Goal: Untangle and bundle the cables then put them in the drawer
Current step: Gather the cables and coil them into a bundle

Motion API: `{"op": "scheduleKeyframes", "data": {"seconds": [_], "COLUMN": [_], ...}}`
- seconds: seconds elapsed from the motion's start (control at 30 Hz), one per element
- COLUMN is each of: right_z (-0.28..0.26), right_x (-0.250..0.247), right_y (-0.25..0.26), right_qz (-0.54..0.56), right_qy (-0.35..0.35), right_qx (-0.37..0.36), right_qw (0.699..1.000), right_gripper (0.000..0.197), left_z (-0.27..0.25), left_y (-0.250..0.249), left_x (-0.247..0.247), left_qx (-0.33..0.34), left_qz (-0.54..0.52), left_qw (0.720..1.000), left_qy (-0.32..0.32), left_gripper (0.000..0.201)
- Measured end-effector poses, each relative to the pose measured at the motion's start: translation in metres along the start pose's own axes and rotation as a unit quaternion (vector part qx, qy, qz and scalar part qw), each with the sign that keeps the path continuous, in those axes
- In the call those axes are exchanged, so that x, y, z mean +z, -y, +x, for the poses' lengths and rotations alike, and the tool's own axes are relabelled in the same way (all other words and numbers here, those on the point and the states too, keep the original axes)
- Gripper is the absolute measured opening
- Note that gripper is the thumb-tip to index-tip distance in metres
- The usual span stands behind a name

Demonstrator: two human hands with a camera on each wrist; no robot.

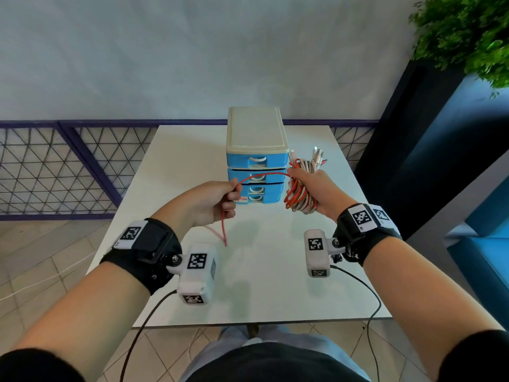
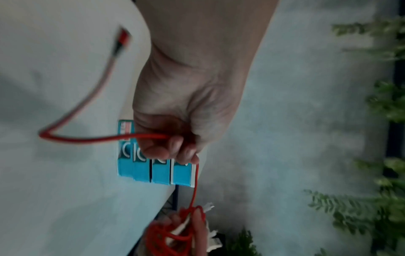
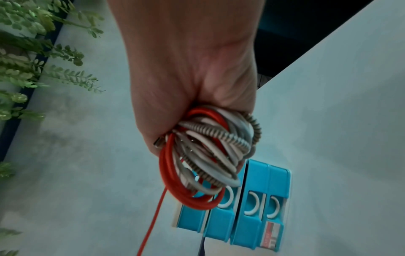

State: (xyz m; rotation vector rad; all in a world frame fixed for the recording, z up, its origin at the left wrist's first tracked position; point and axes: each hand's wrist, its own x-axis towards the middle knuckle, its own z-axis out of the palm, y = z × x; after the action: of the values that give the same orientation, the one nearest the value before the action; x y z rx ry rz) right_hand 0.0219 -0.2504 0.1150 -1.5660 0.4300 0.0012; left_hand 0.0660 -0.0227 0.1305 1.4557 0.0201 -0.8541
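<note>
My right hand grips a coiled bundle of cables, red, white and braided, held above the white table just right of the blue drawer unit. Several plugs stick up from the top of the bundle. A loose red cable arcs from the bundle across to my left hand, which pinches it. Its free tail hangs down below that hand, and its blurred plug shows in the left wrist view. All the drawers look closed.
The drawer unit with its cream lid stands at the table's far middle. A purple mesh railing runs behind the table. A dark planter with green foliage stands at the right, beside blue seating.
</note>
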Motion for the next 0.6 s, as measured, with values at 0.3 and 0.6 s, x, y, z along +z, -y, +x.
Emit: {"op": "scheduleKeyframes", "data": {"seconds": [0.3,0.6], "right_z": [-0.008,-0.02], "right_x": [0.029,0.032], "right_y": [0.003,0.012], "right_qz": [0.077,0.069], "right_qy": [0.085,0.131], "right_qx": [0.001,-0.025], "right_qw": [0.993,0.989], "right_gripper": [0.039,0.011], "left_z": [-0.003,-0.003], "left_y": [0.002,0.004], "left_x": [0.047,0.051], "left_qx": [0.01,-0.004], "left_qz": [0.011,0.072], "left_qw": [0.997,0.996], "left_qy": [0.069,0.057], "left_gripper": [0.017,0.021]}}
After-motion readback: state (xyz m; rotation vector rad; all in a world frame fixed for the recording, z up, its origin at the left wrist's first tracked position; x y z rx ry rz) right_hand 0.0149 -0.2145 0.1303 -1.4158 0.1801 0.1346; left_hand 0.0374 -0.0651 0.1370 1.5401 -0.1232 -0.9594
